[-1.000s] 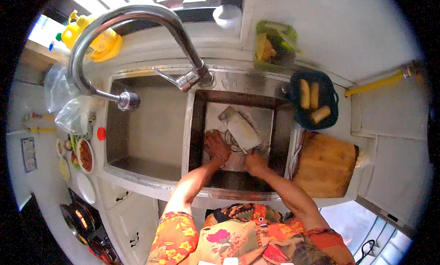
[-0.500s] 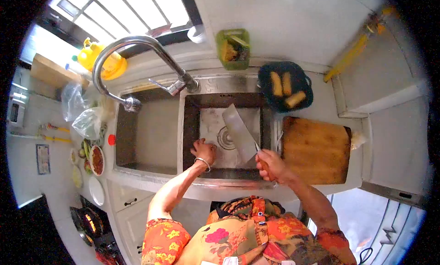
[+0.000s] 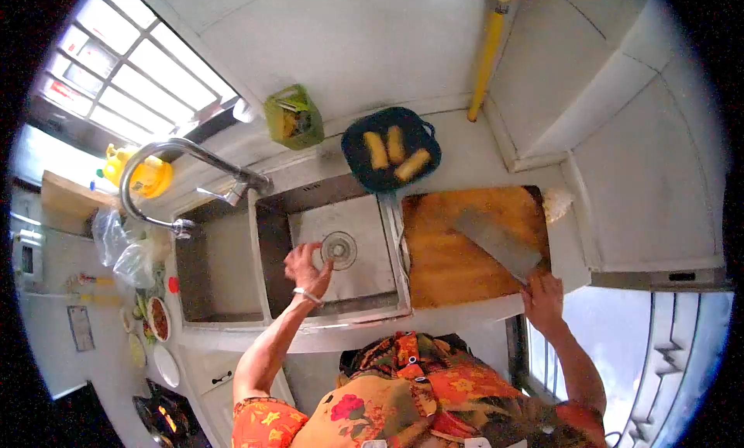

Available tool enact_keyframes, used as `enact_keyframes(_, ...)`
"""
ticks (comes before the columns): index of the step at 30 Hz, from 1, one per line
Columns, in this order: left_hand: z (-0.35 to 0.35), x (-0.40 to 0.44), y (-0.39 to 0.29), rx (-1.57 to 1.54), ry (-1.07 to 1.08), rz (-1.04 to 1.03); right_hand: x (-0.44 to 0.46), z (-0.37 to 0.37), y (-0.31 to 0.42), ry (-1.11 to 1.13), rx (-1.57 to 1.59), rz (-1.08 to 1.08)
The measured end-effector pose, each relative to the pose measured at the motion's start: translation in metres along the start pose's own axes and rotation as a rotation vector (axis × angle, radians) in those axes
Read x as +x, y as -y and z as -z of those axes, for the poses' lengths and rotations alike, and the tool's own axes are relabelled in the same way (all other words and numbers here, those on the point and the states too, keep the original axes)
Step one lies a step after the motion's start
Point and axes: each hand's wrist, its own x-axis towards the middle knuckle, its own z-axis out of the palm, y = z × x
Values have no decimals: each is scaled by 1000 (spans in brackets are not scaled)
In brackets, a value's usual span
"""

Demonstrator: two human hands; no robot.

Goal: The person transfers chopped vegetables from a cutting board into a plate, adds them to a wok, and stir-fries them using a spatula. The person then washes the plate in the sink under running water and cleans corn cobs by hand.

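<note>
My right hand (image 3: pixel 544 299) is closed around the handle of a cleaver (image 3: pixel 500 245), whose broad blade is over the wooden cutting board (image 3: pixel 434 281); whether it touches the wood I cannot tell. Over the right basin of the sink (image 3: pixel 360 281) is my left hand (image 3: pixel 308 267), its fingers apart and holding nothing. The drain (image 3: pixel 339 250) lies just right of those fingers. Behind the board stands a dark basin (image 3: pixel 358 173) with several pale yellow cylindrical pieces (image 3: pixel 395 144) in it.
A tall curved faucet (image 3: pixel 186 144) rises behind the sink. A green container (image 3: pixel 298 122) stands against the wall. Left of the sink are plastic bags (image 3: pixel 136 266), a yellow jug (image 3: pixel 147 177), a bowl of reddish food (image 3: pixel 157 318) and a white plate (image 3: pixel 166 367).
My right hand has carried the cleaver from above the sink rightward to the cutting board. My left hand stays over the basin with its fingers more spread. The view has turned to the right.
</note>
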Motion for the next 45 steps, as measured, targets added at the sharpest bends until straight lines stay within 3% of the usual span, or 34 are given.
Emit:
enact_keyframes(2,15,21,-48,-67,-178,-301,-11,-6,-12,-24,21,-151)
enact_keyframes(4,22,50,-99,-92,-218,-437,-9,-12,-14,-30,40,-204)
enact_keyframes(6,9,82,-143,-330,-239,-475,-10,-22,-17,-75,70,-282)
enact_keyframes(9,-16,125,-197,-317,-194,-605,-7,-28,-17,-46,93,-285)
enact_keyframes(11,-30,142,-222,237,-47,-320,-5,-26,-18,33,130,-323)
enact_keyframes(12,-30,152,-227,241,-55,-327,-4,-22,-17,3,154,-307)
enact_keyframes(14,-33,170,-237,352,339,-97,-5,-25,-21,33,221,-334)
enact_keyframes(19,-57,193,-221,421,296,-397,-1,-22,-24,-31,329,-339)
enact_keyframes(22,-62,190,-229,244,372,-116,1,-24,-25,-20,337,-342)
enact_keyframes(25,-72,195,-239,461,258,-23,3,-23,-26,-10,359,-350)
enact_keyframes(27,-49,185,-264,420,362,129,5,-21,-26,-10,364,-339)
enact_keyframes(29,-83,196,-241,478,280,138,8,-17,-25,-26,384,-331)
enact_keyframes(31,-72,191,-245,535,189,144,10,-20,-25,-48,370,-325)
enact_keyframes(34,-70,185,-246,449,234,61,5,-27,-26,-36,351,-354)
enact_keyframes(37,-87,199,-229,579,81,-76,9,-19,-24,0,372,-361)
enact_keyframes(43,-27,169,-262,411,269,-1,5,-27,-24,-59,358,-321)
enact_keyframes(45,-9,163,-271,446,214,-225,5,-25,-22,-104,350,-299)
